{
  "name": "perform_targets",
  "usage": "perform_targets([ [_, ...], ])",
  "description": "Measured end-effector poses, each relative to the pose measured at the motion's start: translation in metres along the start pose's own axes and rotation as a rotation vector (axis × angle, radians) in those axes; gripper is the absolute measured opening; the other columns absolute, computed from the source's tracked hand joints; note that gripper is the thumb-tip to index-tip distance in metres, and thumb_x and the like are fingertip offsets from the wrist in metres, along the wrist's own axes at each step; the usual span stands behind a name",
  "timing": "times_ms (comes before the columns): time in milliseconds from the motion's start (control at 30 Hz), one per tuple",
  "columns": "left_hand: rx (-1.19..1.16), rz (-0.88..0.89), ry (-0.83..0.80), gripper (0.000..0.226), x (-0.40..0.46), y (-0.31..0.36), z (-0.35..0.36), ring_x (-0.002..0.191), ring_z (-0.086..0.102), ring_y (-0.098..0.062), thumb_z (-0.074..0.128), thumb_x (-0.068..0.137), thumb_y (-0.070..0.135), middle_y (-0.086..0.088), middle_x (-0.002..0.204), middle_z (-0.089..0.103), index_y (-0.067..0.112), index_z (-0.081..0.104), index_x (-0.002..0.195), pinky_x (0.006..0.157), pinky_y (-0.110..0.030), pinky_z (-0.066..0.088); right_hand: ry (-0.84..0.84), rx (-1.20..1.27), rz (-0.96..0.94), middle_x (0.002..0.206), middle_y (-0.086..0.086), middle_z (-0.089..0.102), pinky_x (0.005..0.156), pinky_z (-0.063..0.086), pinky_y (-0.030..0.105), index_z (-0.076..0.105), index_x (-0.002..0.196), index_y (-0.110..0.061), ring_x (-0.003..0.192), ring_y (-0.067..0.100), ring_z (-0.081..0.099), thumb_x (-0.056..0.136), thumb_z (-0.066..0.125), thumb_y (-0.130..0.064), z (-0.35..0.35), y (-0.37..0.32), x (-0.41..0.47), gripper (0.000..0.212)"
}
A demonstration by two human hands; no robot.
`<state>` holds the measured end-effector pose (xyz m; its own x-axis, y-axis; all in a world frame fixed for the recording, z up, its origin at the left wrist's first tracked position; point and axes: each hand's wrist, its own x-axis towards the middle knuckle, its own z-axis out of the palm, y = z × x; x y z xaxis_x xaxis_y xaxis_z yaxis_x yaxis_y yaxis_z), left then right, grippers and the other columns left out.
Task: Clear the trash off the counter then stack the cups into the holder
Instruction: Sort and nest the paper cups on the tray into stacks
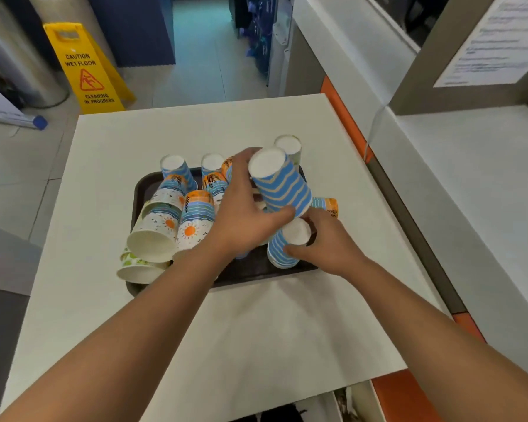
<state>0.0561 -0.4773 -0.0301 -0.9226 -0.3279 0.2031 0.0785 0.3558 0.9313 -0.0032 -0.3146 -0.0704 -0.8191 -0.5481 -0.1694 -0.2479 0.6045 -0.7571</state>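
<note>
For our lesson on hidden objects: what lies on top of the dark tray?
On the tray lie many paper cups, some upside down, some tipped over. The left hand grips a blue striped cup; the right hand holds another. The hands cover the tray's middle.

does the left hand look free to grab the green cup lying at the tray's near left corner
Probably not yet: the left hand grips a blue wave cup. The path to the green cup looks open, but it would have to release first.
</note>
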Motion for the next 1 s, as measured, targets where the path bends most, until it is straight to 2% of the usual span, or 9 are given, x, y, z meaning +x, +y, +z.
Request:
perform_targets([
  [133, 0.131, -0.015, -0.102, 0.078, -0.014, -0.022, 0.014, 0.109, 0.055, -0.005, 0.081, 0.068, 0.012, 0.006, 0.124, 0.053, 0.024, 0.035, 0.13, 0.091, -0.025, 0.05, -0.028, 0.119, 0.042, 0.095, -0.012, 0.067, 0.069, 0.052, 0.013, 0.058, 0.105, -0.025, 0.084, -0.003, 0.064, 0.062, 0.087, -0.011, 0.005, 0.016, 0.001, 0.054],
  [267, 0.285, -0.129, -0.151, 0.08, -0.023, -0.04, 0.029, 0.108, 0.057, -0.016, 0.082, 0.067, 0.021, 0.0, 0.122, 0.056, 0.018, 0.035, 0.132, 0.087, -0.033, 0.05, -0.062, 0.087, 0.095, 0.104, -0.006, 0.064, 0.073, 0.055, 0.022, 0.058, 0.114, -0.021, 0.082, 0.008, 0.065, 0.061, 0.085, -0.005, 0.0, 0.03, 0.004, 0.062],
  [367, 0.389, -0.204, -0.196, 0.072, -0.027, -0.044, 0.039, 0.106, 0.056, -0.019, 0.08, 0.07, 0.021, -0.003, 0.119, 0.057, 0.016, 0.038, 0.127, 0.079, -0.026, 0.042, -0.065, 0.061, 0.131, 0.114, -0.001, 0.063, 0.075, 0.054, 0.025, 0.058, 0.123, -0.016, 0.088, 0.014, 0.065, 0.065, 0.079, 0.001, -0.012, 0.033, 0.011, 0.064],
  [533, 0.546, -0.249, -0.266, 0.059, -0.029, -0.049, 0.047, 0.11, 0.057, -0.026, 0.076, 0.073, 0.019, -0.007, 0.121, 0.06, 0.013, 0.046, 0.124, 0.082, -0.03, 0.045, 0.004, 0.065, 0.066, 0.111, 0.002, 0.064, 0.075, 0.051, 0.023, 0.061, 0.119, -0.017, 0.087, 0.022, 0.067, 0.079, 0.062, 0.006, -0.03, 0.016, 0.033, 0.046],
  [667, 0.577, -0.318, -0.276, 0.055, -0.025, -0.036, 0.035, 0.109, 0.059, -0.028, 0.072, 0.079, 0.018, -0.011, 0.118, 0.064, 0.008, 0.05, 0.129, 0.085, -0.034, 0.05, -0.002, 0.062, 0.016, 0.102, -0.001, 0.066, 0.073, 0.046, 0.022, 0.066, 0.11, -0.018, 0.082, 0.013, 0.062, 0.085, 0.064, -0.005, -0.036, -0.003, 0.055, 0.029],
  [767, 0.485, -0.359, -0.217, 0.049, -0.019, -0.02, 0.011, 0.101, 0.065, -0.02, 0.074, 0.08, 0.025, -0.006, 0.111, 0.068, 0.011, 0.058, 0.125, 0.09, -0.036, 0.052, -0.062, 0.023, -0.012, 0.087, -0.004, 0.066, 0.076, 0.046, 0.024, 0.07, 0.103, -0.015, 0.08, 0.011, 0.06, 0.085, 0.069, -0.017, -0.032, -0.016, 0.071, 0.018],
  [833, 0.444, -0.334, -0.107, 0.036, -0.015, -0.01, -0.008, 0.087, 0.067, -0.013, 0.073, 0.081, 0.03, 0.003, 0.097, 0.07, 0.015, 0.064, 0.112, 0.084, -0.034, 0.054, -0.153, -0.069, -0.008, 0.079, -0.008, 0.064, 0.078, 0.048, 0.027, 0.072, 0.099, -0.015, 0.078, 0.012, 0.06, 0.085, 0.069, -0.024, -0.025, -0.025, 0.082, 0.017],
  [900, 0.525, -0.269, 0.033, 0.026, -0.011, -0.003, -0.027, 0.081, 0.065, -0.011, 0.07, 0.083, 0.032, 0.009, 0.088, 0.068, 0.017, 0.064, 0.105, 0.078, -0.03, 0.052, -0.255, -0.22, 0.014, 0.078, -0.003, 0.065, 0.072, 0.047, 0.027, 0.074, 0.092, -0.013, 0.075, 0.013, 0.059, 0.084, 0.069, -0.032, -0.014, -0.033, 0.092, 0.021],
  [1000, 0.703, -0.211, 0.211, 0.031, -0.006, -0.003, -0.054, 0.095, 0.062, -0.02, 0.067, 0.084, 0.035, 0.0, 0.102, 0.066, 0.016, 0.063, 0.108, 0.08, -0.036, 0.05, -0.359, -0.453, 0.056, 0.079, 0.009, 0.064, 0.063, 0.045, 0.029, 0.071, 0.086, -0.003, 0.076, 0.02, 0.06, 0.079, 0.071, -0.043, 0.002, -0.04, 0.102, 0.041],
])
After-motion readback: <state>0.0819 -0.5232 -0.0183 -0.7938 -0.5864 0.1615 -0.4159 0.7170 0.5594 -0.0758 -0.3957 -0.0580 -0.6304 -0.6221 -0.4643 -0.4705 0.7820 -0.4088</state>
